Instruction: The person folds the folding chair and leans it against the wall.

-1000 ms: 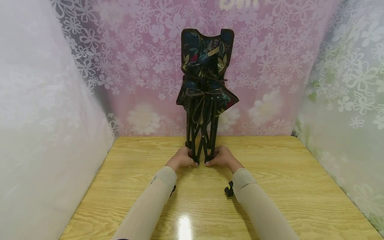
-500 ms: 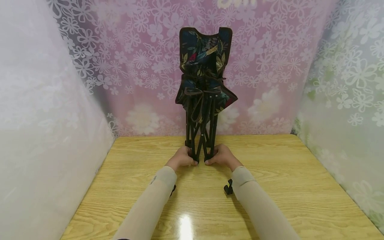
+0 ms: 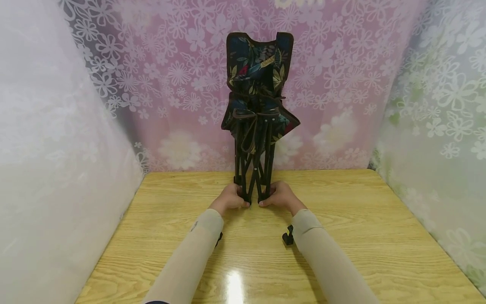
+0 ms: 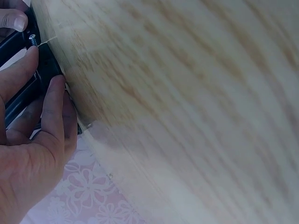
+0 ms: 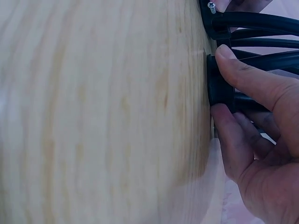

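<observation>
A folded camping chair (image 3: 255, 76) stands upright near the back of the table in the head view, its dark leaf-print fabric bunched above crossed black tube legs (image 3: 255, 169). My left hand (image 3: 229, 197) holds the foot of the front left leg, and my right hand (image 3: 282, 196) holds the front right one. In the left wrist view, thumb and fingers pinch a black plastic foot (image 4: 48, 65) close to the tabletop. Likewise, the right wrist view has thumb and fingers on either side of another black foot (image 5: 220, 86). A silver screw (image 5: 211, 7) shows on the neighbouring foot.
The wood-grain table (image 3: 341, 219) ends just behind the chair. Beyond it hangs a pink floral curtain (image 3: 182, 84), with pale sheets at the left (image 3: 68, 147) and right (image 3: 436, 139). A black wrist mount (image 3: 288, 236) juts from the right sleeve.
</observation>
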A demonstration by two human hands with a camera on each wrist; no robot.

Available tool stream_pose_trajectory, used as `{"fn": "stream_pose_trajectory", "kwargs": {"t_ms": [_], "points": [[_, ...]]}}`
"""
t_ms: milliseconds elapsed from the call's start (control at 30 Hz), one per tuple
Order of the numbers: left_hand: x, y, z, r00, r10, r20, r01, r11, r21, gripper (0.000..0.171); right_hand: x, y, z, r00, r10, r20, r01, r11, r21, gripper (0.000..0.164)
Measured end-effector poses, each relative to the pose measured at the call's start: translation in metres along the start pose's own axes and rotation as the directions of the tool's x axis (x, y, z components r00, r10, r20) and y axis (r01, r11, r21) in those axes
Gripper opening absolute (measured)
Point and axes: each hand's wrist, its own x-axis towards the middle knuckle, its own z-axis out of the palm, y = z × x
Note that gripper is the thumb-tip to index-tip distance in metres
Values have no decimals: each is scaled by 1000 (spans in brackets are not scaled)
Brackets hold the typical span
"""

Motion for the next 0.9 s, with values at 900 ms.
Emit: {"fn": "stream_pose_trajectory", "kwargs": {"t_ms": [900], "points": [[0,-3,3,999,29,-45,-28,1000,9,38,6,4,4,998,46,-38,-47,999,-22,35]]}}
